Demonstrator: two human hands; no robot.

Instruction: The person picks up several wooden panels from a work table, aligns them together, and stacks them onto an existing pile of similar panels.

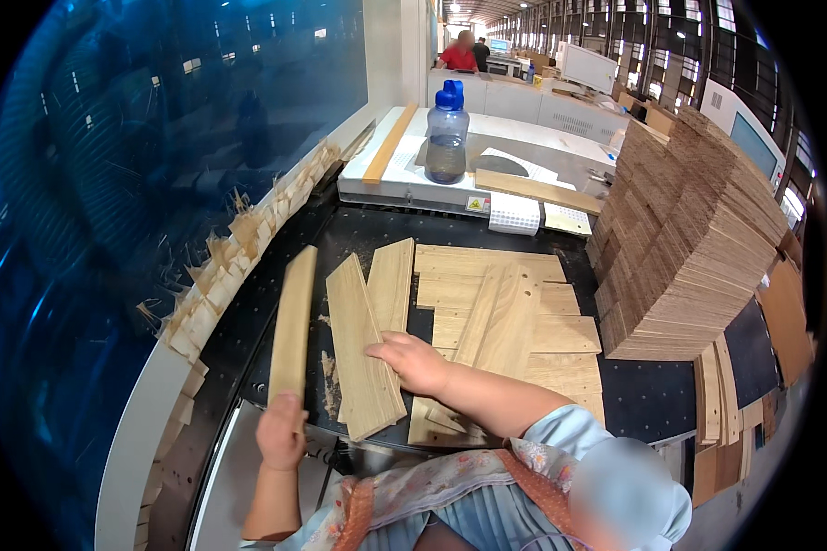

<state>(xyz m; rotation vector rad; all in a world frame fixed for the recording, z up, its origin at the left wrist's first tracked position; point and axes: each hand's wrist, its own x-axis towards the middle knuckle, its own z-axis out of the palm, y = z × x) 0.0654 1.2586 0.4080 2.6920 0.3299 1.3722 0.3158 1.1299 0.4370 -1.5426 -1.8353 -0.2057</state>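
Note:
My left hand [281, 433] is closed round the near end of a light wooden plank [294, 321], which it holds tilted on its edge at the left of the black table. To its right lies another wooden board [360, 344], slanting away from me, with more wood just under its near end. My right hand [412, 364] grips this board by its right edge, fingers on its top face. A third board [391, 283] lies behind it, partly covered. Right of my right hand, several pale boards [560, 335] with small dark knots lie in rows, with loose ones [498, 317] across them.
A tall stack of brown boards [680, 239] stands at the right. Ragged strip curtains [239, 243] line the blue-windowed machine [202, 110] at the left. A blue-capped bottle [447, 138] stands on the white machine top behind. A person in red [459, 53] is far off.

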